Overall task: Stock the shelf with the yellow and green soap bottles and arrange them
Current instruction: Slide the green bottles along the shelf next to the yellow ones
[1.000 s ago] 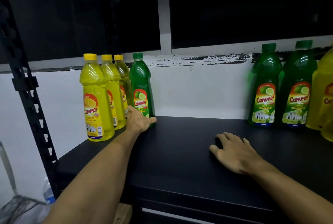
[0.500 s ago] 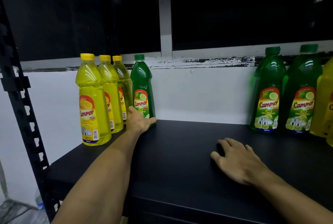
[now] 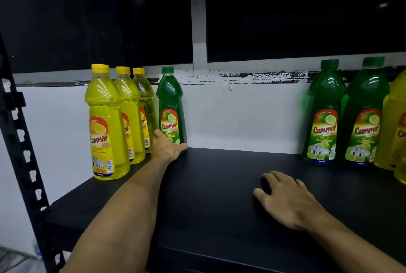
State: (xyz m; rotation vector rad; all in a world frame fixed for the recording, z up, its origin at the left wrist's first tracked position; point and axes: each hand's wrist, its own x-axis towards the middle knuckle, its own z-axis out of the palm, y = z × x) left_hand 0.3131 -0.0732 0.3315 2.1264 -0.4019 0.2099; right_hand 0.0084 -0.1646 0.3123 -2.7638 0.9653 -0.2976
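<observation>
White painted wall (image 3: 241, 118) behind, with chipped black-and-white paint strip (image 3: 252, 76) along its top. Black perforated metal upright (image 3: 24, 151) at left. Grey vertical post (image 3: 199, 17) above.

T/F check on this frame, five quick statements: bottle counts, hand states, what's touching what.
1. Three yellow-capped yellow soap bottles stand in a row at the left. True.
2. The left hand is at the base of the lone green lime soap bottle. True.
3. The right hand grips a bottle. False: it rests on the black shelf board.
4. The lone green bottle lies on its side. False: upright.
5. Two green bottles stand at the right. True.
</observation>
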